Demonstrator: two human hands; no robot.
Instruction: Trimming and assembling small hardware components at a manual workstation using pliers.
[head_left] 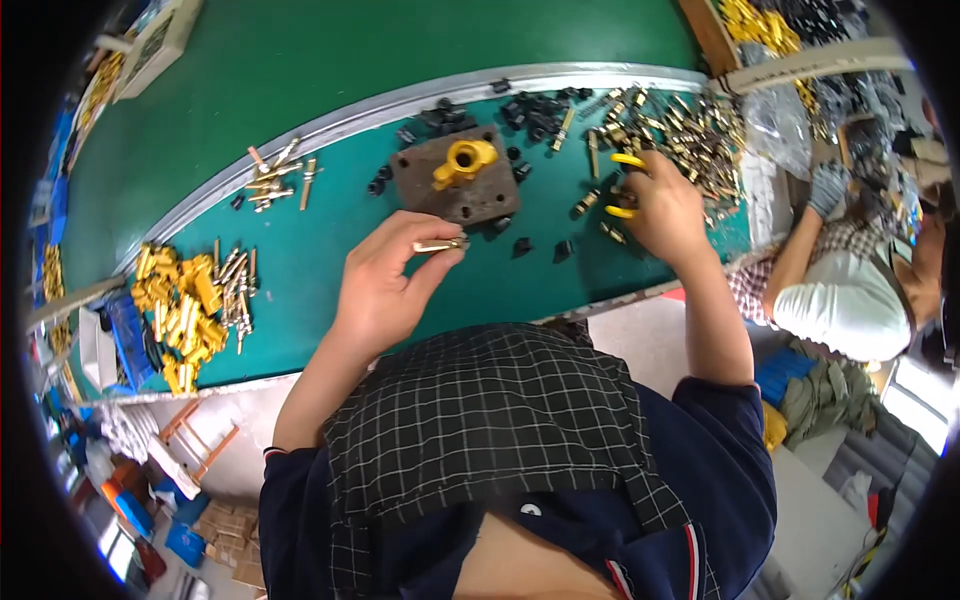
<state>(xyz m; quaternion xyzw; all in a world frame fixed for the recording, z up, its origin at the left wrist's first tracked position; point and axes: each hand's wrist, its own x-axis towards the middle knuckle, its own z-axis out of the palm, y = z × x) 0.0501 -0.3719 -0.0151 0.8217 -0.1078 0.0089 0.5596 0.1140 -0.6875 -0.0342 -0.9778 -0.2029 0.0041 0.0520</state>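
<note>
In the head view, the left hand (385,275) pinches a slim brass-coloured metal piece (434,246) near the green bench's (300,320) front edge; the right hand (665,208) grips a yellow-handled tool (621,212) beside cylindrical brass-coloured metal fittings (690,140) toward the right edge.

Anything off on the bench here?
Nothing looks clearly damaged or spilled. Mildly odd: two small black pieces lie to the near right of the metal block, apart from the black cluster beyond it, so they look like strays. The brass piece in the left hand shows no obvious damage.
</note>
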